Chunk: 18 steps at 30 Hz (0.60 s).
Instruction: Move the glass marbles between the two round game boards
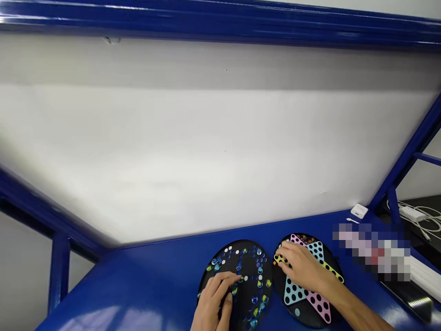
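A round black game board (246, 299) lies on the blue surface, with holes and several glass marbles (257, 311) in blue, yellow-green and white. My left hand (213, 301) rests over its left part, index fingertip by a marble near the middle, thumb apart from the fingers. Beside it on the right is a second round black board, a Chinese checkers board (319, 301), with a star of pink, light blue and yellow points. Above its left side, my right hand (301, 264) is loosely curled, thumb and fingertips apart over the yellow point. Dark reddish marbles (308, 239) sit at the far point.
The boards stand on a glossy blue surface (138, 271), backed by a white wall panel (220, 138) and framed by blue metal bars (220, 23). To the right are a small white case (359, 211), white cables (430, 220), a dark flat device (409, 296) and a pixelated item.
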{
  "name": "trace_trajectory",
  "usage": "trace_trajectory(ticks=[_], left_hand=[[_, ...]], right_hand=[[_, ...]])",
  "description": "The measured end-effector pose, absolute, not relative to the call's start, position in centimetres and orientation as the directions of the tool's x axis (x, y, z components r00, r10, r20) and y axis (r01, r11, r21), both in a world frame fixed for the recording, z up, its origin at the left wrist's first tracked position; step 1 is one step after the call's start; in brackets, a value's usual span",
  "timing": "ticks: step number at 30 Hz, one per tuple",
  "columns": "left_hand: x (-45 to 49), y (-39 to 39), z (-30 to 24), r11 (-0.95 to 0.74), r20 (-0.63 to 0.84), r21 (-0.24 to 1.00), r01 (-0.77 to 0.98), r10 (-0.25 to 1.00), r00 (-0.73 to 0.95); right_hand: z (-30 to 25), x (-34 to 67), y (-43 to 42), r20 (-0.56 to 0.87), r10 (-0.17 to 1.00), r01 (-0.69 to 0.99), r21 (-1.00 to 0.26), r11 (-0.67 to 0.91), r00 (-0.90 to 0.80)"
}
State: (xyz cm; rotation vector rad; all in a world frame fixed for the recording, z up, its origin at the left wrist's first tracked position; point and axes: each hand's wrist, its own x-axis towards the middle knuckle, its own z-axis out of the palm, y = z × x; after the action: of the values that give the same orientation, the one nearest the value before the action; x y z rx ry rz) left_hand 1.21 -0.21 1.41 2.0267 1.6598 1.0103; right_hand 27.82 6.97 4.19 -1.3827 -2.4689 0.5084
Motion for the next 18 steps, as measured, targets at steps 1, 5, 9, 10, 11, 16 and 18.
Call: trace_trajectory(ticks=[1, 5, 9, 10, 11, 16, 18], left_hand=[[1.3, -0.2, 1.6, -0.266, 0.312, 0.647, 0.715, 0.948, 0.071], [1.3, -0.2, 1.9, -0.28, 0.292, 0.62, 0.733, 0.95, 0.116], [1.1, -0.2, 1.9, -0.273, 0.276, 0.604, 0.749, 0.953, 0.124], [1.1, -0.3, 1.9, -0.276, 0.275, 0.6, 0.75, 0.953, 0.131], [1.1, -0.3, 1.9, -0.278, 0.274, 0.598, 0.751, 0.952, 0.135], [1.2, -0.3, 2.1, -0.295, 0.281, 0.592, 0.75, 0.948, 0.151], [1.2, -0.2, 2.1, -0.3, 0.286, 0.591, 0.748, 0.946, 0.154]], right_hand=[[4.0, 28.0, 7.2, 0.054, 0.859, 0.774, -0.408, 0.485, -0.509], [2.8, 27.3, 7.4, 0.084, 0.838, 0.796, -0.275, 0.539, -0.539], [1.9, 26.1, 7.1, 0.133, 0.823, 0.806, -0.167, 0.568, -0.552], [1.8, 26.0, 7.0, 0.139, 0.822, 0.81, -0.148, 0.568, -0.552], [1.7, 25.9, 6.9, 0.143, 0.822, 0.813, -0.126, 0.568, -0.552], [1.3, 25.6, 6.8, 0.148, 0.815, 0.822, -0.02, 0.569, -0.56], [1.0, 25.5, 6.7, 0.148, 0.818, 0.827, -0.004, 0.562, -0.555]])
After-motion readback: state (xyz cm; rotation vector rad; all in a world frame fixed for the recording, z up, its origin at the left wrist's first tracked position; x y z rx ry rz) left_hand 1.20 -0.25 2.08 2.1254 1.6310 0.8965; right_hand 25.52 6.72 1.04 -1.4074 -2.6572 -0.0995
